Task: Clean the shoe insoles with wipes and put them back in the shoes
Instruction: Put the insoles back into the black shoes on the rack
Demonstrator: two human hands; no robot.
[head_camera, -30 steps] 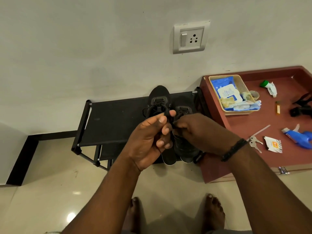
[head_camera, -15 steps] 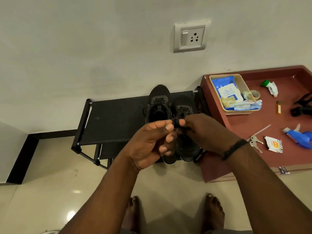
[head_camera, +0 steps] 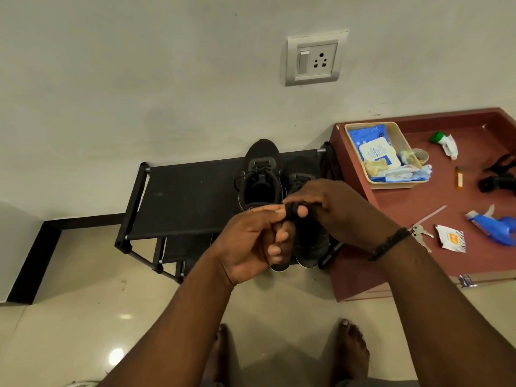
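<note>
Shoes on black rack; left hand, right hand pinch dark laces (right shoe's).

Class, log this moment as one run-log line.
left hand: pinching laces | right hand: pinching laces | shoes: on rack | wipes: in basket

A low black metal-framed shoe rack with a fabric shelf stands on the glossy beige tiled floor against the wall, and two black lace-up shoes sit side by side at its right end. Just beside it, the reddish-brown worktop carries a shallow beige tray holding a blue wipes packet, a green-capped white tube, silver keys, a torn white sachet and a blue spray bottle.
</note>
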